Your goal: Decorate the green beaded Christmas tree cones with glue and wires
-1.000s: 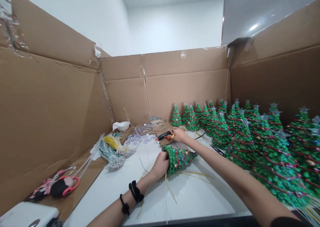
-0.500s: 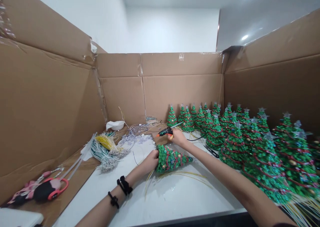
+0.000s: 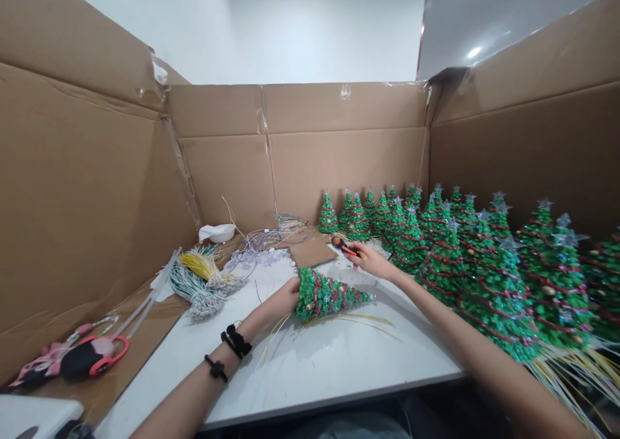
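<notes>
A small green tinsel Christmas tree (image 3: 329,296) with red garland lies on its side, its tip to the right. My left hand (image 3: 287,297) is closed on its base at the left end, the fingertips partly hidden by the tree. Thin yellow wires (image 3: 365,319) spread out beneath it. Beyond the tree, my right hand (image 3: 374,261) grips a black and orange hot glue gun (image 3: 346,246), held over the table by the brown cardboard piece (image 3: 312,250).
Rows of upright Christmas trees (image 3: 448,258) fill the right side. Bundles of wired lights (image 3: 201,284) lie left on the white table (image 3: 334,374), near a white bowl (image 3: 221,233), loose wires (image 3: 264,240) and a doll-like item (image 3: 87,358). Tall cardboard walls (image 3: 223,168) surround the table.
My right hand has moved slightly right, away from the tree's base, and the glue gun has turned in it. My left hand keeps hold of the tree. The view has tilted down a little.
</notes>
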`<state>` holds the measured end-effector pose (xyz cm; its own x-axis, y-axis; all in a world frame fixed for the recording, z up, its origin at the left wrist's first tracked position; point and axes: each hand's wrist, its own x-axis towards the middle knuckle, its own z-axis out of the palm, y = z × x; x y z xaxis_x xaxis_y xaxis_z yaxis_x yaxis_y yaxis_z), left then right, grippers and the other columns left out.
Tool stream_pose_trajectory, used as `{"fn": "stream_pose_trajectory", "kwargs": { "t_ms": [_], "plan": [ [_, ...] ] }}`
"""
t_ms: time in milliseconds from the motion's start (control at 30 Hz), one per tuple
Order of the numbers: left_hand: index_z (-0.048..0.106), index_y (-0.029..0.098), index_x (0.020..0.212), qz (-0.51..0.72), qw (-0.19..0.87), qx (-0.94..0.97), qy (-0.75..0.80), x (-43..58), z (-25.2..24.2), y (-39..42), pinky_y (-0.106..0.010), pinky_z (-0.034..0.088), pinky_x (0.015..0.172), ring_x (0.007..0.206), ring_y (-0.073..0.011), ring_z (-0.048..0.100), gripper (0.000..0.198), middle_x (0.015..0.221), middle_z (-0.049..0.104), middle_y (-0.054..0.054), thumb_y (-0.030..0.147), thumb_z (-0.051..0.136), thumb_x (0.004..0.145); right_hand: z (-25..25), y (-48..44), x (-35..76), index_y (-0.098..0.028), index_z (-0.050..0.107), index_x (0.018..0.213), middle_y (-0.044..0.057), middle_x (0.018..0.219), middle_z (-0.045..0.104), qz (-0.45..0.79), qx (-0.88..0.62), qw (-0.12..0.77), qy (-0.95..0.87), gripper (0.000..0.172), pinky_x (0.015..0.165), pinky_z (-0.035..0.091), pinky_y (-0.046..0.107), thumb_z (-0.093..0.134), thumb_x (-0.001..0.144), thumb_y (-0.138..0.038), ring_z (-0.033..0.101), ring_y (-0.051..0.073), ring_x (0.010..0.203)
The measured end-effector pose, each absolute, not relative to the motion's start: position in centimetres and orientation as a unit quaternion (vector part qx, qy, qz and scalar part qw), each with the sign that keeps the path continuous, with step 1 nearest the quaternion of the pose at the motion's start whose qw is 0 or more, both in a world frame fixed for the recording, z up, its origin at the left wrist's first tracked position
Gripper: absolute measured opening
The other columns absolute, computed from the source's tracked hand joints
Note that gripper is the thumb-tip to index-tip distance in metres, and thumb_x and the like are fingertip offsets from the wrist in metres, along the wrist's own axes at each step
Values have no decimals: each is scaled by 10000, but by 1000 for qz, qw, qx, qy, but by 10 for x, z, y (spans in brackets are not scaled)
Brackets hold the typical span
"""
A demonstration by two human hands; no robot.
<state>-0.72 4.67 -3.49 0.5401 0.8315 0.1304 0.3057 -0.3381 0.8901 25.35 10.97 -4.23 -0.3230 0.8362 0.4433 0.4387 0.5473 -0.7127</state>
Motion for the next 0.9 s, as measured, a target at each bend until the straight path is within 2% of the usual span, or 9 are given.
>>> {"fn": "stream_pose_trajectory", "kwargs": {
  "t_ms": [100,233,333,467,633,900],
  "plan": [
    [655,132,933,293,422,768,383,-7,-37,51,-320,441,876,927,-206,571,254,913,692,-50,181,536,715,-44,108,250,-158,569,941,-20,695,549,285,-418,385,-772,371,515,377,226,574,752,-477,480,117,546],
    [651,141,977,284,416,771,389,-8,-38,55,-328,433,894,956,-213,566,284,959,687,-50,194,527,728,-40,102,252,-167,587,997,3,811,588,262,-417,353,-796,430,626,428,269,638,711,-483,528,161,696],
    [652,134,991,274,436,773,370,-5,-34,52,-330,430,901,974,-225,562,293,968,688,-59,234,548,736,-38,98,252,-166,574,1061,28,894,607,230,-418,344,-809,463,709,451,318,627,731,-486,549,197,793],
    [655,140,982,265,440,776,367,-2,-27,48,-327,429,907,961,-217,567,299,979,688,-53,238,574,711,-41,98,249,-171,571,1062,56,1005,613,180,-377,381,-825,395,824,446,351,574,795,-463,559,214,903],
    [672,140,911,270,400,779,399,-3,-30,50,-319,441,879,958,-217,563,269,964,690,-50,194,540,683,-51,107,253,-171,521,1140,90,1063,594,121,-353,421,-826,420,831,457,362,562,818,-438,565,219,928],
    [666,144,914,286,412,776,383,-4,-32,49,-331,422,910,974,-221,559,252,945,694,-47,212,545,704,-50,110,258,-175,516,1166,102,1061,598,104,-351,416,-832,400,807,474,370,538,848,-418,574,223,902]
  ]
}}
